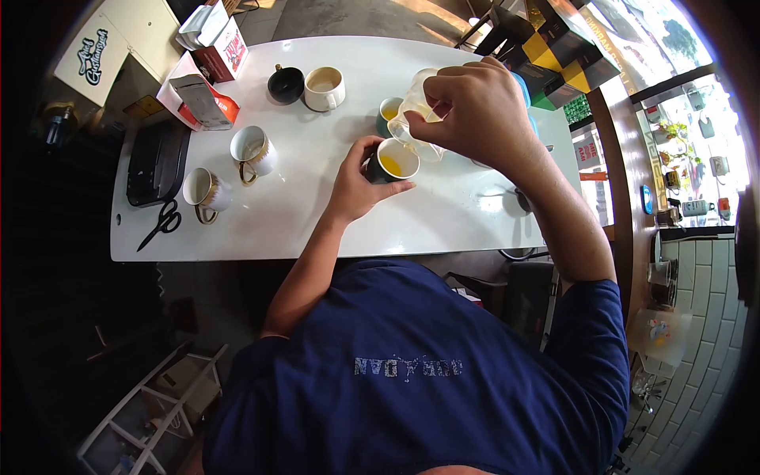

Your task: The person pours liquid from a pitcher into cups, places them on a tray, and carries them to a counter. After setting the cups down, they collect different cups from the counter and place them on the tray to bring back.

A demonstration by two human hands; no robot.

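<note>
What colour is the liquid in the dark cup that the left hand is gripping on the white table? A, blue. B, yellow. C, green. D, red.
B: the cup in the left hand holds yellow liquid, just under the clear jug that the right hand tilts over it.

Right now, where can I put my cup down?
The table's near edge is bare between the gold-handled mug and the left hand, which holds the dark cup. More lies between that hand and the right forearm; the right hand tilts a clear jug. Crowded: the left end, with boxes, mugs, scissors.
</note>
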